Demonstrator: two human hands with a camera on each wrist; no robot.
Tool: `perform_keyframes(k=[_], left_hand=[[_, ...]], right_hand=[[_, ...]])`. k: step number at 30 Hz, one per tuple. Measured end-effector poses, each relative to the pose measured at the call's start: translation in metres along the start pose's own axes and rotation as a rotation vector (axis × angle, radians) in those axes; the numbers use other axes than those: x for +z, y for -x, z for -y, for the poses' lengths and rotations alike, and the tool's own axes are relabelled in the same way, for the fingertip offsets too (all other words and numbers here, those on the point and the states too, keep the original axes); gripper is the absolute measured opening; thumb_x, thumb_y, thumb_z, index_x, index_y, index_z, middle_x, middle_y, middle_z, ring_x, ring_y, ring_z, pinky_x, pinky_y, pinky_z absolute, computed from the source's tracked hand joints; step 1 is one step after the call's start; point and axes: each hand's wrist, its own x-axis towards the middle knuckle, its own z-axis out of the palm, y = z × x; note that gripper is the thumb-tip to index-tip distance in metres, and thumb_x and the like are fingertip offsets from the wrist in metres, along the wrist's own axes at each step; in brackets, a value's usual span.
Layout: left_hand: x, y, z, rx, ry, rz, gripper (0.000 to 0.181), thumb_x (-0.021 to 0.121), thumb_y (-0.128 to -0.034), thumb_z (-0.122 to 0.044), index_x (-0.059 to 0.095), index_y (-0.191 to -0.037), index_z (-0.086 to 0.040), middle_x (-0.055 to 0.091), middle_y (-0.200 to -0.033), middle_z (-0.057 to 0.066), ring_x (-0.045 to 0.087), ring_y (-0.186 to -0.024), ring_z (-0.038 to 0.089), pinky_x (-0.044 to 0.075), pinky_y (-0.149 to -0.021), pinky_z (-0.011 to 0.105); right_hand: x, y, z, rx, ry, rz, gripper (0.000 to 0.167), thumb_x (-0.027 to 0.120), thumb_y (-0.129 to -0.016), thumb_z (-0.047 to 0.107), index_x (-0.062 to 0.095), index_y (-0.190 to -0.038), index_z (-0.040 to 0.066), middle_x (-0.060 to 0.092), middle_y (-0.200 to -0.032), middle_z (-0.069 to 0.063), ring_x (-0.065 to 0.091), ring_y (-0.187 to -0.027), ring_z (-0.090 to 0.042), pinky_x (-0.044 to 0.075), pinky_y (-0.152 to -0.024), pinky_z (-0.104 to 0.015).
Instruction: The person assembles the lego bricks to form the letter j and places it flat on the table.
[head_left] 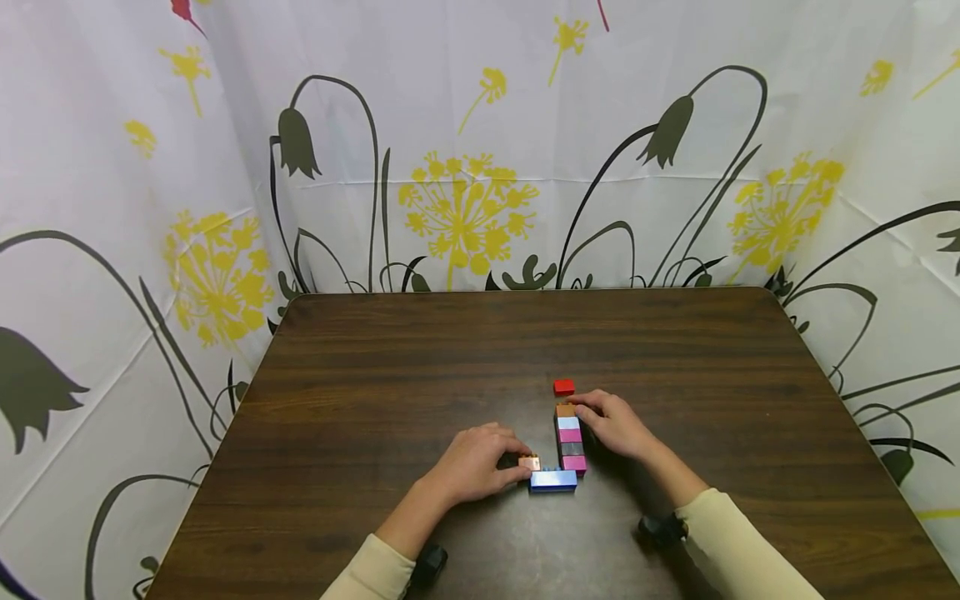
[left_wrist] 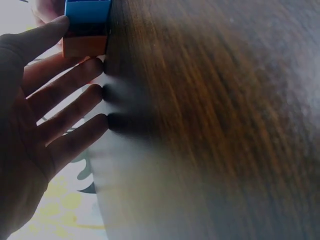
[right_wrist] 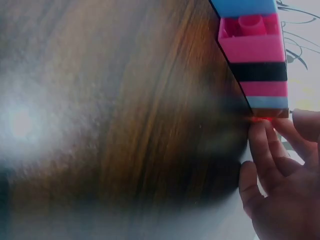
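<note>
Toy building bricks form an L on the table. A blue brick (head_left: 553, 481) lies at the near end, and a column of pink (head_left: 573, 465), dark grey (head_left: 573, 449), pink, light blue (head_left: 568, 423) and orange bricks (head_left: 566, 410) runs away from it. My left hand (head_left: 476, 467) pinches a small orange brick (head_left: 529, 463) at the left end of the blue one, its thumb on the near side and index finger behind. My right hand (head_left: 617, 427) touches the column's far orange brick, fingers at its end and thumb beside its right side.
A single red brick (head_left: 564, 387) lies just beyond the column's far end. The brown wooden table (head_left: 360, 367) ends at a white curtain (head_left: 465, 100) with flower prints behind and at both sides.
</note>
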Motion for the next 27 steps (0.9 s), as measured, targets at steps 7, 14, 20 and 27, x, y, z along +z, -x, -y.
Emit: perform_keyframes(k=[7,14,20,27], left_hand=[[0.001,0.003,0.002,0.013,-0.002,-0.012,0.03,0.07,-0.0878,-0.044,0.074,-0.111,-0.026,0.063,-0.095,-0.016,0.055,-0.088,0.004,0.048,-0.074,0.028],[0.001,0.003,0.001,0.017,-0.003,-0.001,0.032,0.074,-0.0847,-0.042,0.073,-0.113,-0.027,0.062,-0.094,-0.017,0.052,-0.086,0.003,0.046,-0.072,0.026],[0.001,0.003,0.002,0.041,-0.005,-0.01,0.033,0.075,-0.0826,-0.04,0.074,-0.112,-0.026,0.063,-0.094,-0.016,0.053,-0.085,0.003,0.046,-0.07,0.026],[0.001,0.003,0.002,0.029,-0.018,-0.01,0.033,0.075,-0.083,-0.041,0.074,-0.112,-0.026,0.064,-0.097,-0.016,0.055,-0.089,0.004,0.048,-0.074,0.028]], right_hand=[[-0.001,-0.007,-0.009,-0.099,0.059,-0.081,0.035,0.055,-0.096,0.001,0.06,-0.131,0.0,0.057,-0.124,-0.015,0.057,-0.106,-0.03,0.045,-0.091,-0.05],[-0.002,-0.012,-0.01,-0.111,0.213,0.042,0.05,0.052,-0.095,-0.002,0.052,-0.143,0.011,0.047,-0.136,-0.013,0.055,-0.107,-0.029,0.047,-0.091,-0.051],[-0.002,-0.011,-0.008,-0.097,0.275,0.075,0.05,0.054,-0.094,0.001,0.053,-0.143,0.013,0.051,-0.13,-0.01,0.051,-0.111,-0.028,0.048,-0.085,-0.047],[-0.002,-0.008,-0.007,-0.12,0.284,0.066,0.047,0.056,-0.096,0.006,0.054,-0.142,0.013,0.052,-0.128,-0.009,0.05,-0.115,-0.028,0.047,-0.088,-0.05]])
